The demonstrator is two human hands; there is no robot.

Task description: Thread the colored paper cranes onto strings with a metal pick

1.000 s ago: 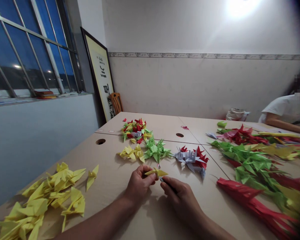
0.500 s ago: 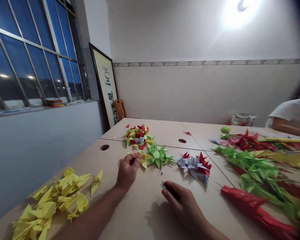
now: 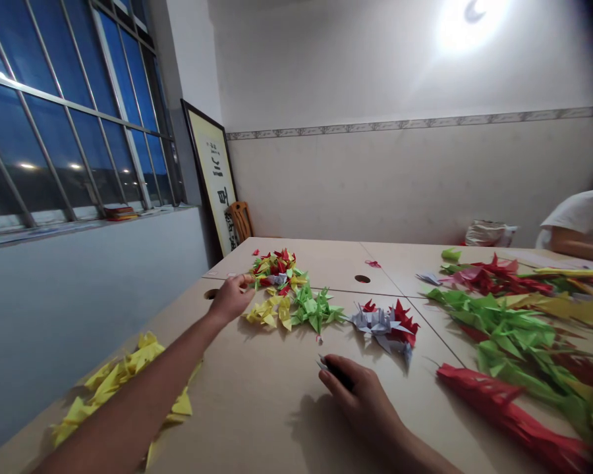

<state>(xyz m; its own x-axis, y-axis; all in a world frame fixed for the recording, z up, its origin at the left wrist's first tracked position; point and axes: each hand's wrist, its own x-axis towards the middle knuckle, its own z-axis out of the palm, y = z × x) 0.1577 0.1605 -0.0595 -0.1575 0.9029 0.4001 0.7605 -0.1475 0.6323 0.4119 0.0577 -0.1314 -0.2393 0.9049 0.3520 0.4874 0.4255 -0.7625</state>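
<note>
My left hand (image 3: 231, 297) reaches to the left edge of a mixed pile of red, green and yellow folded paper cranes (image 3: 280, 263). Its fingers are pinched together, and whatever is between them is too small to make out. Just in front of that pile lie yellow paper cranes (image 3: 268, 312) beside green paper cranes (image 3: 317, 308). Low over the table, my right hand (image 3: 363, 392) is closed around a small black-handled tool (image 3: 340, 374) with pointed metal tips. Grey paper cranes (image 3: 375, 322) with red paper cranes (image 3: 405, 322) behind them lie beyond this hand.
Yellow paper cranes (image 3: 111, 382) lie under my left forearm. Long green bunches (image 3: 504, 329) and a red bunch (image 3: 499, 401) of folded paper cover the right side. Round holes (image 3: 362, 279) pierce the table (image 3: 257, 408). A person's arm (image 3: 580, 242) rests at far right.
My left hand has moved from the yellow cranes away and leftward to the mixed pile, uncovering the yellow cranes. My right hand stays in place with its tool. The view has shifted slightly.
</note>
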